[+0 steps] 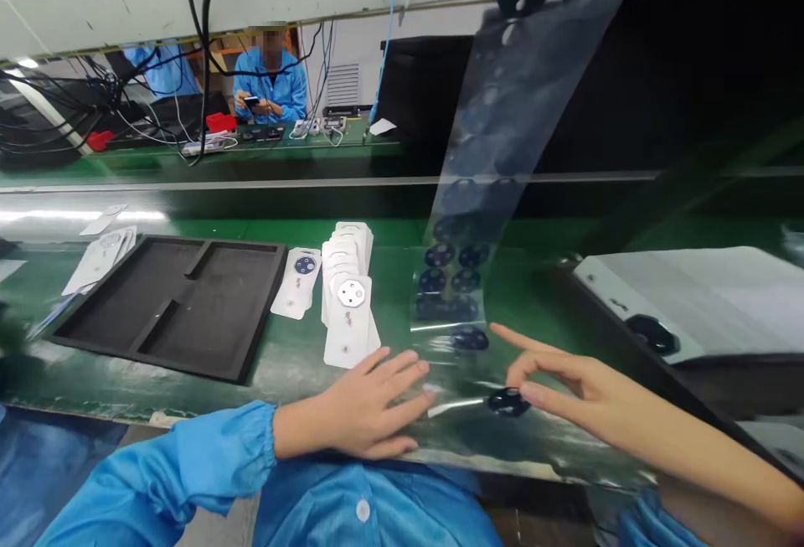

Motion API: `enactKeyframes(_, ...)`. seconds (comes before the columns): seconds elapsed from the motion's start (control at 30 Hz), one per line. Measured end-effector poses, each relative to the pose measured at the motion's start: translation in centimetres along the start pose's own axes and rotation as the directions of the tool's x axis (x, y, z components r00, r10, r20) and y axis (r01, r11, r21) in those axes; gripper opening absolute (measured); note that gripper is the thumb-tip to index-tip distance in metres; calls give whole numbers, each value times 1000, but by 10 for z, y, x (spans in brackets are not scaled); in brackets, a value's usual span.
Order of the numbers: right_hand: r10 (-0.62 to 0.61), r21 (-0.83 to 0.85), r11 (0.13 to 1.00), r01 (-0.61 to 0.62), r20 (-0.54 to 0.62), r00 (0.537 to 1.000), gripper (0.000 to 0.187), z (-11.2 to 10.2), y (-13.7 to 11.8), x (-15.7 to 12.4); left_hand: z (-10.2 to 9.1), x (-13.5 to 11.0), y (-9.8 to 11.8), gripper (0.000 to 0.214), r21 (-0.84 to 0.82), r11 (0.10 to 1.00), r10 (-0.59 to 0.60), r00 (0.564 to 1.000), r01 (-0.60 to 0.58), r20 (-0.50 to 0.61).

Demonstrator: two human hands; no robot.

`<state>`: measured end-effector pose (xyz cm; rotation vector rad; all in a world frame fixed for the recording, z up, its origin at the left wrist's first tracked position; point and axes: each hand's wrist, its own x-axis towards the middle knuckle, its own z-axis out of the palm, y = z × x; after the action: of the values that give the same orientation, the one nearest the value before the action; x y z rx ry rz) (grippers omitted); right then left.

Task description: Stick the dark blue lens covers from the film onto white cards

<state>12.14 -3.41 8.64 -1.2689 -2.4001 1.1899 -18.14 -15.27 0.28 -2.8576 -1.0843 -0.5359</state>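
Pressing flat, my left hand (370, 405) lies palm down on the near edge of the green work surface (295, 363), fingers spread and released, their tips resting on the lower end of the long clear plastic strip (502, 145) that rises up and away toward the top of the view. My right hand (565, 388) reaches in from the right with the forefinger stretched out above and the thumb and another fingertip closed on a small round black disc with holes (508, 401), which sits just off the strip's bottom end, between my two hands. More dark round discs (449, 279) sit in pairs along the strip. Just beyond my left hand stands a fanned stack of white cards (347, 296), the front one bearing a white round part. Beside it lies a single white card with a dark blue disc (300, 279), and left of that a black foam tray (176, 304) with compartments. Across the line, a person in a blue coat (271, 86) sits holding something small.
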Motion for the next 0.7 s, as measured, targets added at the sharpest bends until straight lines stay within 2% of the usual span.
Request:
enactKeyframes(0.1, -124, 47, 991, 123, 31, 992, 35, -13, -15, -16, 4, 10, -1, 57, -56, 998, -16, 994, 22, 105)
enactKeyframes(0.2, -277, 178, 950, 256, 99, 956, 34, -21, -30, -13, 8, 11, -4, 56, -98, 994, -46, 991, 58, 122)
enactKeyframes(0.3, -385, 346, 885, 310, 173, 906, 33, -14, -45, 28, 8, 9, -3, 45, -110, 992, -54, 998, 58, 45)
enactKeyframes(0.37, -435, 518, 802, 297, 167, 885, 28, 4, -47, 71, -2, 6, -3, 32, -84, 996, -37, 998, 31, -60)
enactKeyframes(0.4, -429, 620, 738, 264, 130, 894, 26, 16, -44, 93, -11, 5, -5, 25, -46, 998, -43, 991, 37, -126)
enactKeyframes(0.43, -369, 724, 657, 208, 69, 927, 25, 28, -41, 112, -23, 2, -10, 22, 5, 997, -79, 980, 81, -181)
enactKeyframes(0.47, -280, 813, 569, 126, 47, 959, 25, 40, -36, 129, -38, -1, -19, 20, 61, 984, -152, 966, 168, -211)
enactKeyframes(0.5, -192, 884, 463, 60, 34, 981, 26, 50, -30, 143, -54, -5, -32, 21, 114, 946, -273, 936, 303, -221)
enactKeyframes(0.53, -117, 932, 362, -1, 47, 992, 27, 59, -24, 153, -70, -9, -49, 22, 165, 874, -432, 886, 457, -167)
enactKeyframes(0.57, -69, 959, 278, -49, 71, 995, 28, 65, -19, 159, -85, -13, -70, 24, 207, 779, -594, 802, 592, -64)
enactKeyframes(0.6, -47, 973, 216, -78, 90, 995, 29, 70, -14, 163, -96, -16, -94, 28, 247, 702, -699, 714, 668, 53)
enactKeyframes(0.63, -44, 979, 181, -95, 105, 994, 30, 72, -10, 163, -103, -19, -119, 31, 263, 692, -714, 690, 672, 114)
enactKeyframes(0.7, -63, 982, 160, -102, 113, 992, 42, 73, -6, 161, -105, -24, -167, 45, 279, 685, -725, 668, 673, 170)
